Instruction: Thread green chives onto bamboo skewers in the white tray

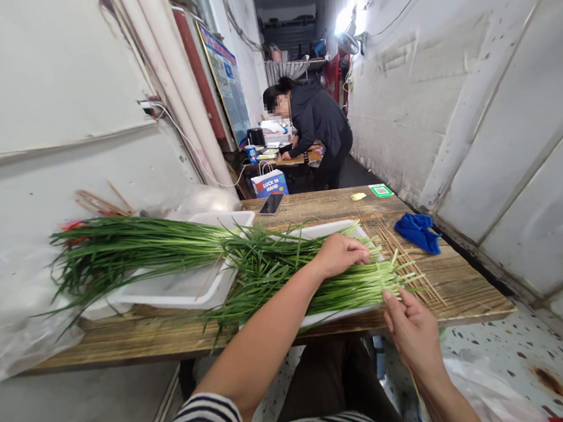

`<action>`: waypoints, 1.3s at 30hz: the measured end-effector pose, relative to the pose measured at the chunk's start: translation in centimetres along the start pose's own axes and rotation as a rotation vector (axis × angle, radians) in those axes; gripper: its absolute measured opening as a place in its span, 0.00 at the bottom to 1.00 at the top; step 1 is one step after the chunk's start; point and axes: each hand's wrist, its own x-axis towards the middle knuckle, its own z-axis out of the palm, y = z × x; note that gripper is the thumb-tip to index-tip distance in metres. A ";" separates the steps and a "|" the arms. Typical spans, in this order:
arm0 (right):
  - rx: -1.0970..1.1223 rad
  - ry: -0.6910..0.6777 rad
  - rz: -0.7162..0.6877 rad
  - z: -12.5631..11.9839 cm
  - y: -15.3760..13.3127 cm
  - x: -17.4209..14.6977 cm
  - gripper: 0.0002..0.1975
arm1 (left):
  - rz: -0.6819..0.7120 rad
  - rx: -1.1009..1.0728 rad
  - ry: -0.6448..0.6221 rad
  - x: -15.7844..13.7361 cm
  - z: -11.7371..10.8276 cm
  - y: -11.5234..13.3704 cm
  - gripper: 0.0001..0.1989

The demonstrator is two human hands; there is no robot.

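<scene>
Long green chives lie across a white tray, their pale cut ends pointing right. Over these ends is my left hand, its thumb and fingers pinched on some stalks; the exact grip is partly hidden. My right hand is closed just below the stem ends at the tray's right side. A thin bamboo skewer runs down from its grip, and its fingertips touch the pale ends. More bamboo skewers lie loose beside the tray.
Another bundle of chives rests over a second white tray at left, near plastic bags. A phone, a blue cloth and a green QR card lie on the wooden table. A person bends over a table beyond.
</scene>
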 end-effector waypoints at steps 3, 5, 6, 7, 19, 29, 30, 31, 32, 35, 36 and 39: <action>-0.017 0.007 0.001 -0.1 0.3 0.1 0.18 | 0.003 0.009 0.000 0.0 0.0 0.1 0.10; -0.033 0.015 0.000 -0.2 0.3 0.1 0.18 | 0.006 0.027 -0.004 -0.1 0.0 0.1 0.11; -0.044 0.013 -0.002 -0.2 0.2 0.1 0.19 | 0.007 0.035 -0.006 -0.1 -0.1 0.2 0.11; -0.055 0.011 -0.005 -0.2 0.2 0.0 0.19 | 0.008 0.041 -0.009 -0.1 -0.1 0.2 0.11; -0.067 0.016 0.005 -0.2 0.0 0.2 0.20 | 0.046 0.068 -0.055 0.0 -0.2 -0.1 0.12; -0.022 0.017 -0.002 -0.3 0.6 0.3 0.17 | 0.064 0.181 -0.101 0.1 -0.4 -0.4 0.14; -0.015 0.016 -0.003 -0.2 0.5 0.2 0.17 | 0.072 0.198 -0.120 0.0 -0.5 -0.4 0.14; -0.012 0.013 -0.005 -0.2 0.4 0.1 0.17 | 0.079 0.208 -0.147 -0.1 -0.6 -0.4 0.14; -0.009 0.009 -0.008 -0.1 0.3 0.0 0.17 | 0.084 0.212 -0.179 -0.1 -0.7 -0.3 0.14; -0.003 -0.013 -0.012 -0.1 0.0 -0.1 0.16 | 0.083 0.209 -0.239 -0.4 -1.0 -0.1 0.14; -0.004 -0.018 -0.014 -0.1 0.0 -0.1 0.16 | 0.082 0.218 -0.228 -0.4 -1.0 0.0 0.14; -0.014 -0.016 -0.009 -0.1 0.2 0.0 0.16 | 0.081 0.215 -0.132 -0.4 -0.9 0.3 0.13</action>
